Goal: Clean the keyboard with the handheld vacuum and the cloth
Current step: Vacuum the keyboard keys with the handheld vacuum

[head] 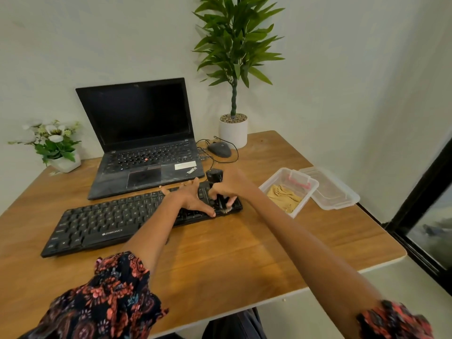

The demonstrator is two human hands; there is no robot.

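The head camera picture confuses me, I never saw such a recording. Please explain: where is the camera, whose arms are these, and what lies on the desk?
The one camera sits on a person's head and looks down, so the arms are theirs. The right hand grips a black handheld vacuum upright on the right end of the black keyboard. The left hand rests spread on the keys. On the wooden desk also stand an open laptop, a mouse, two potted plants, and a clear box with a tan cloth, its lid beside it.
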